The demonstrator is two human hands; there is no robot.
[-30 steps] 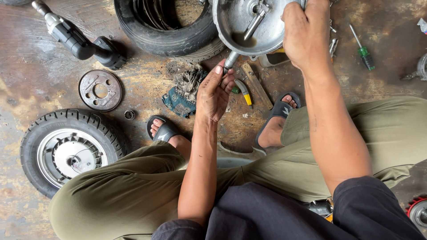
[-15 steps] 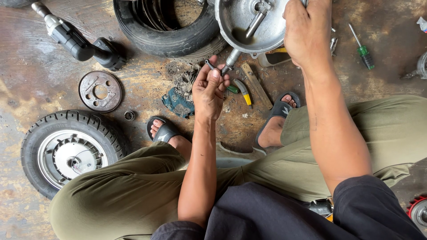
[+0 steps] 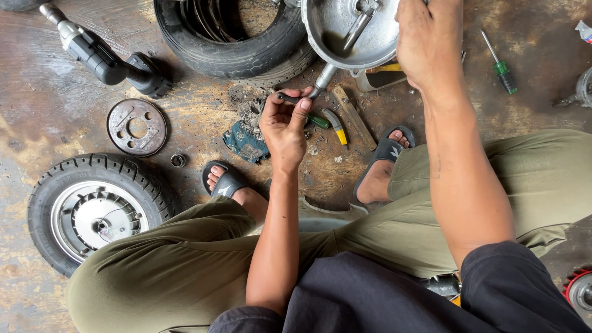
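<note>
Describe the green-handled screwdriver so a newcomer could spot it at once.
Start at the round silver metal housing at the top centre, steadied by the right hand. Go right past that hand to the bare stained floor: the screwdriver lies there alone, slanted. Its clear green handle and thin shaft distinguish it from the yellow-tipped tool between the sandals.

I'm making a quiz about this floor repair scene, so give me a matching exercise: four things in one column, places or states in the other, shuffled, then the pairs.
Things:
1. left hand
2. right hand
3. green screwdriver
4. wheel

Places or states:
A. lies flat on the floor by the left knee
B. pinches a small dark part in its fingers
C. rests on the rim of the metal bowl
D. lies on the floor to the right of the right arm

Pairs: 1-B, 2-C, 3-D, 4-A
</note>
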